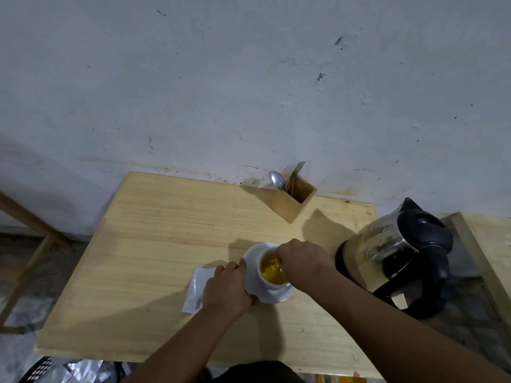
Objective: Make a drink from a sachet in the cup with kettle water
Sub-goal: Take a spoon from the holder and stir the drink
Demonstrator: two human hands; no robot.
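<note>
White cup (pixel 272 275) sits on a white saucer (pixel 279 298) near the middle of the wooden table (pixel 154 244), w/ yellow-amber liquid already in it, so water + sachet contents look to be in. Step in hand, I'd judge, is stirring or dunking. Right hand (pixel 300 261) is over the cup's far-right rim, fingers bunched and pointing down into the cup as if pinching sthg thin; what it grips can't be made out, no spoon handle or string shows. Left hand (pixel 228 288) is at the saucer's left edge, fingers curled loosely, thumb touching the rim, seemingly steadying it; it lies partly over a flat white sachet (pixel 197 288) just left of the saucer.

To do it well: keep the left hand braced on the saucer so the cup doesn't skate, stir small and slow, stay inside the rim, cup looks fairly full so splash risk is real. Kettle (pixel 395 258) stands right of the cup, close to the right forearm, mind the elbow.

Hard to tell: whether the sachet is torn or empty, the cup handle (hidden), kettle base and cord. Far side: wooden holder (pixel 294 203) w/ a spoon (pixel 276 179) and forks (pixel 296 171). Bottom edge clutter is cut off, unreadable
</note>
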